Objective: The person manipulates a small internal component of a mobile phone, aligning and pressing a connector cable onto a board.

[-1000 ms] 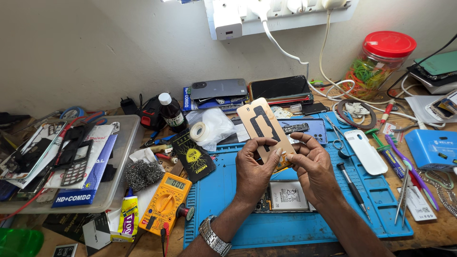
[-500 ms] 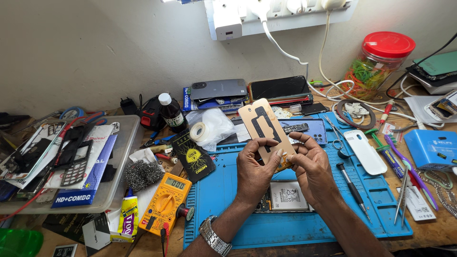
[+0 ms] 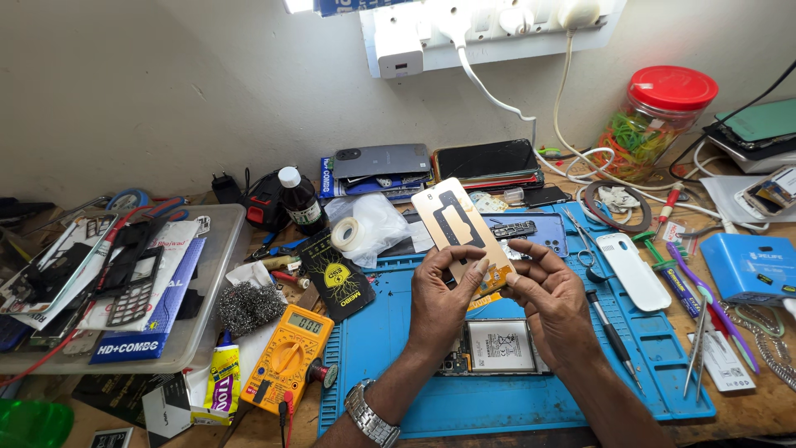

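Note:
My left hand and my right hand hold up a thin tan phone panel by its lower end, tilted with its top to the upper left. A dark cut-out pattern shows on its face. Under my hands an opened phone body with its white battery lies on the blue work mat. A steel watch sits on my left wrist.
A yellow multimeter, glue tube, steel wool, tape roll and dark bottle lie left. Stacked phones sit behind. Tweezers, screwdrivers, a white handset, blue box and jar are right.
My hands and the panel have hardly shifted; the fingers at its lower end moved slightly.

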